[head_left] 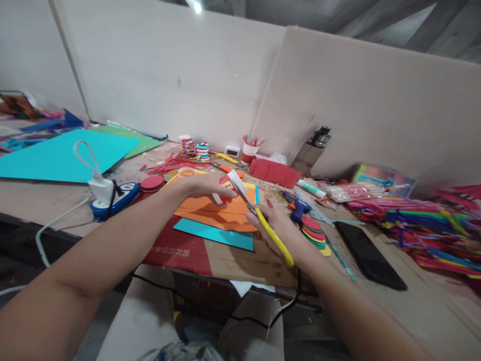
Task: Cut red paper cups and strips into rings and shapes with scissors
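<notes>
Pinching a paper piece (227, 188), left hand (201, 186); right hand (286, 226) wrapped round yellow scissors (273, 236), glue gun (297, 205) just beside

1. We are looking at a craft workbench, walled by plain board partitions (169, 75).
2. We are seeing coloured paper sheets (56, 155), a glue gun (296, 207), scissors (273, 236) and heaps of paper strips (424, 228).

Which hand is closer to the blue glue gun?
Right. The right hand, holding yellow scissors, is just left of the glue gun; the left hand, holding a paper piece, is farther left, over the orange paper.
</notes>
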### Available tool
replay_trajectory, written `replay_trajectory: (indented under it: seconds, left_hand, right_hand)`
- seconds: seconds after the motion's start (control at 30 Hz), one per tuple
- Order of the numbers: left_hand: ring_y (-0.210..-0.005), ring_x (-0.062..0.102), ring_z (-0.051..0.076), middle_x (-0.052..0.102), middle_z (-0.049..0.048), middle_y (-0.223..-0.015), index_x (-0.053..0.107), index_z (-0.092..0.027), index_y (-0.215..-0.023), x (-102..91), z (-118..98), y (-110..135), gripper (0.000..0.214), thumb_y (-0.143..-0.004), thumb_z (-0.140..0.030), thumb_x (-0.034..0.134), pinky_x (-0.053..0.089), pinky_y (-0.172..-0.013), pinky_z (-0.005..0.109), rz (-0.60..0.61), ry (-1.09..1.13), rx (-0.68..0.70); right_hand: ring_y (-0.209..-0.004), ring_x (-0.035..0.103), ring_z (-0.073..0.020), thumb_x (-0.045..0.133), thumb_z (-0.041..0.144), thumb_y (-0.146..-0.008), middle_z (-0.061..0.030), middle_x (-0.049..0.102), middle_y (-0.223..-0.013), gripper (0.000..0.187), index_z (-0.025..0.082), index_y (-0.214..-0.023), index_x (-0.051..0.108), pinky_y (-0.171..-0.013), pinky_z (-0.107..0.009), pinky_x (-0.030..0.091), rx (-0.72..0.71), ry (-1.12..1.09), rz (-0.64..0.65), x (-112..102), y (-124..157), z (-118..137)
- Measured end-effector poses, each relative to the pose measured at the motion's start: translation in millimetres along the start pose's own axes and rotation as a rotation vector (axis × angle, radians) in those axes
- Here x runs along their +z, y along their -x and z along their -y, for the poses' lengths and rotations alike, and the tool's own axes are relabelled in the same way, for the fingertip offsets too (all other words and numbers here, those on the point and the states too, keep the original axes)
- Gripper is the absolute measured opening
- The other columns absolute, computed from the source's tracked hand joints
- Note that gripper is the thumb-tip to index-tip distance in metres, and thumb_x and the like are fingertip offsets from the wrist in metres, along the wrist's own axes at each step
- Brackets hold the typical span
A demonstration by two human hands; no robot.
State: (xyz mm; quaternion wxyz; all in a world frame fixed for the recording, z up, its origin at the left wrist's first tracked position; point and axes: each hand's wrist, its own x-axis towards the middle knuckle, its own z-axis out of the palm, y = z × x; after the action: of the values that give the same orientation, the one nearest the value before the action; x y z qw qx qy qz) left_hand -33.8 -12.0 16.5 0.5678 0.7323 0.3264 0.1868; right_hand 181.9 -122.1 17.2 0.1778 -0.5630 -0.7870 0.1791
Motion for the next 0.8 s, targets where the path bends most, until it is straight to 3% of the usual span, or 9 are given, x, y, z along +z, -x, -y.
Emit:
replay_trajectory:
  seconds: [0.2, 0.43, 0.8]
  left_hand:
    - [-0.079, 0.067, 0.019, 0.067, 0.0052, -0.094, 0.065, -0.02, -0.103, 11.6, -8, -1, 0.044, -0.065, -0.038, 0.076, 0.055, -0.062, 0.024, -0.135, -0.153, -0.058]
    - [-0.084, 0.067, 0.021, 0.067, 0.006, -0.098, 0.065, -0.022, -0.111, 12.2, -8, -1, 0.05, -0.064, -0.038, 0.075, 0.056, -0.063, 0.026, -0.125, -0.181, -0.044]
    - [-0.084, 0.067, 0.018, 0.068, 0.006, -0.095, 0.066, -0.018, -0.097, 3.5, -6, 0, 0.04, -0.065, -0.04, 0.076, 0.054, -0.066, 0.023, -0.127, -0.198, -0.013]
  right_hand:
    - [-0.056, 0.043, -0.0112, 0.042, 0.057, -0.092, 0.0035, 0.048, -0.059, 0.042, 0.02, -0.076, 0.05, -0.06, -0.026, 0.034, -0.045, 0.05, -0.018, -1, -2, -6]
    - [-0.052, 0.044, -0.0109, 0.041, 0.061, -0.092, 0.0036, 0.048, -0.055, 0.045, 0.021, -0.072, 0.047, -0.057, -0.025, 0.035, -0.019, -0.008, -0.006, -2, -1, -3]
    - [-0.05, 0.044, -0.0105, 0.04, 0.065, -0.09, 0.0021, 0.049, -0.056, 0.048, 0.021, -0.069, 0.044, -0.053, -0.025, 0.037, 0.009, -0.036, -0.002, 0, -2, -2]
